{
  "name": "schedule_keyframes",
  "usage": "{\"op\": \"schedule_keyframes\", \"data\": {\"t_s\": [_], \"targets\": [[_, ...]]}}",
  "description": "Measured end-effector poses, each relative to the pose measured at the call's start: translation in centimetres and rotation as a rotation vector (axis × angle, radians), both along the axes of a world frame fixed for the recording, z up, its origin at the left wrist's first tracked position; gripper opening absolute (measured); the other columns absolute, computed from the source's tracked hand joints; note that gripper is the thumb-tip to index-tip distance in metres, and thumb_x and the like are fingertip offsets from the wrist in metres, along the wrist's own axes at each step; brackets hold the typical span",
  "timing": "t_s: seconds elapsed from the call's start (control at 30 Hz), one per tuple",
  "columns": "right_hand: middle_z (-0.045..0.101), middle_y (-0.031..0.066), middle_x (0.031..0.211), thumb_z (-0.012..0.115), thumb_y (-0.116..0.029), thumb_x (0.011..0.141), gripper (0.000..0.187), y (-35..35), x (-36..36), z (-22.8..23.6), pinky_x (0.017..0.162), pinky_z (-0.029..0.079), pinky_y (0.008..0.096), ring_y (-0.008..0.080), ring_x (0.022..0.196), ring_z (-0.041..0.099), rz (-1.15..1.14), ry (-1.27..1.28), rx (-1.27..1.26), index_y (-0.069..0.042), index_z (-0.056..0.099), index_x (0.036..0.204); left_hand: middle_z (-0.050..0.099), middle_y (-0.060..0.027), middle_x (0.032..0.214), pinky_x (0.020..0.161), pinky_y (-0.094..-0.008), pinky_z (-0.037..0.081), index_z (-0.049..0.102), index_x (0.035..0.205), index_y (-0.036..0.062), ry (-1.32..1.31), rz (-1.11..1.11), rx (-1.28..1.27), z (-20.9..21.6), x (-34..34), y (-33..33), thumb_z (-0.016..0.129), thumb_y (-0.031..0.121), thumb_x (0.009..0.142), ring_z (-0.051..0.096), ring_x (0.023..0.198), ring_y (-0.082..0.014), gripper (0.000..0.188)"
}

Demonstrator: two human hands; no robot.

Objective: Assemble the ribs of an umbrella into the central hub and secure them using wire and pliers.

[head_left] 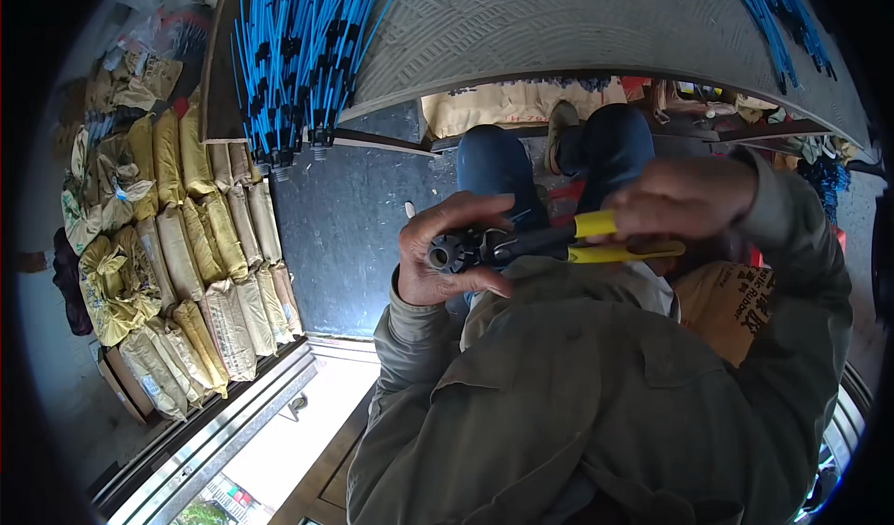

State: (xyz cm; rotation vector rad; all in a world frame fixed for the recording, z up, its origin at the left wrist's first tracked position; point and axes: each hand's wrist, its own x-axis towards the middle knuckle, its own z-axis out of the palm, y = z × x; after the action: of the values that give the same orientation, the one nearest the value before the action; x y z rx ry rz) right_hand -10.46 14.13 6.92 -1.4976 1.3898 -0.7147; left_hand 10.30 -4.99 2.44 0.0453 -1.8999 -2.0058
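Observation:
My left hand (pixel 421 278) is wrapped round a black ribbed round part (pixel 451 253) with a hollow end, held above my lap. Yellow-handled pliers (pixel 596 224) lie level across the front of my body, their dark jaws pointing left and meeting the black part. Whether the jaws bite on something there is too dark to tell. On the pliers' handles, my right hand (pixel 678 195) closes round the upper grip; the lower handle stands a little apart from it. Thin blue strands show just behind the left hand's fingers.
A grey patterned tabletop (pixel 559 22) spans the far side, with a bundle of blue-and-black strands (pixel 303 55) hanging over its left edge and another bundle (pixel 782 22) at far right. Stacked yellow-brown sacks (pixel 214 232) line the left. A printed paper sack (pixel 722 302) sits by my right arm.

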Motion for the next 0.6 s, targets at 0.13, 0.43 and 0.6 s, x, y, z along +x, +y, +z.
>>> {"op": "schedule_keyframes", "data": {"t_s": [0.13,0.43,0.6], "targets": [[0.057,0.0169,0.102,0.060,-0.031,0.083,0.059,-1.7,-1.4,1.7,0.065,0.051,0.0333,0.0288,0.075,0.063,0.063,-0.696,0.699,0.001,0.039,0.128,0.064,-0.0109,0.087,0.066,-0.0283,0.046,0.062,0.096,-0.0026,0.088,-0.091,-0.139,-0.6,-0.3,-0.5,0.086,0.025,0.049,0.059,0.075,-0.0176,0.059],[0.059,0.0136,0.095,0.060,-0.027,0.085,0.050,0.5,0.4,2.2,0.062,0.049,0.0304,0.0214,0.067,0.063,0.127,0.264,0.130,-0.007,0.043,0.128,0.063,-0.0125,0.085,0.065,-0.0308,0.044,0.062,0.093,-0.0047,-0.108,-0.064,-0.059,1.2,-1.0,0.4,0.085,0.039,0.046,0.057,0.072,-0.0191,0.069],[0.055,0.0103,0.096,0.060,-0.022,0.082,0.041,0.9,0.8,3.1,0.063,0.048,0.0314,0.0226,0.073,0.060,0.141,0.218,0.106,-0.007,0.050,0.119,0.062,-0.0105,0.085,0.066,-0.0298,0.043,0.061,0.094,-0.0037,0.006,-0.180,-0.168,0.2,-1.1,-0.7,0.085,0.038,0.048,0.056,0.074,-0.0178,0.067]]}}
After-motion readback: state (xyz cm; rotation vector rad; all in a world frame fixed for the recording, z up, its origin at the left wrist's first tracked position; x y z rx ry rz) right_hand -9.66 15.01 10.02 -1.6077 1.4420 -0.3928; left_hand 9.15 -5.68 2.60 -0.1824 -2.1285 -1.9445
